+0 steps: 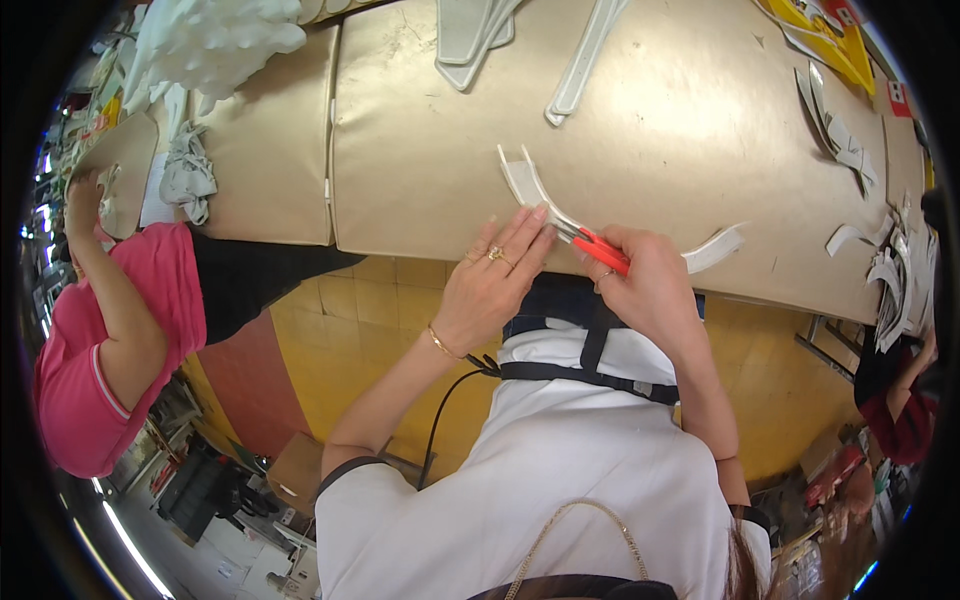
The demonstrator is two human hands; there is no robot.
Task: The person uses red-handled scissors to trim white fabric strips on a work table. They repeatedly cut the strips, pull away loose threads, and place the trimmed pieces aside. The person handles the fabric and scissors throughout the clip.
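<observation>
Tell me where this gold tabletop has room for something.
Two patches of the tabletop look bare: one between the seam and the curved pale strip under the left hand, another between that strip and the white pieces crowding the right edge. Also crowded: around the right hand and its red-handled tool, and the upper left, by the white bundle.

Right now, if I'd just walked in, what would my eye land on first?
Probably the red-handled tool gripped in the right hand near the picture's centre, with the left hand flat beside it on a pale curved strip. Next, perhaps, the bright pink shirt at far left and the lumpy white heap at upper left.
</observation>
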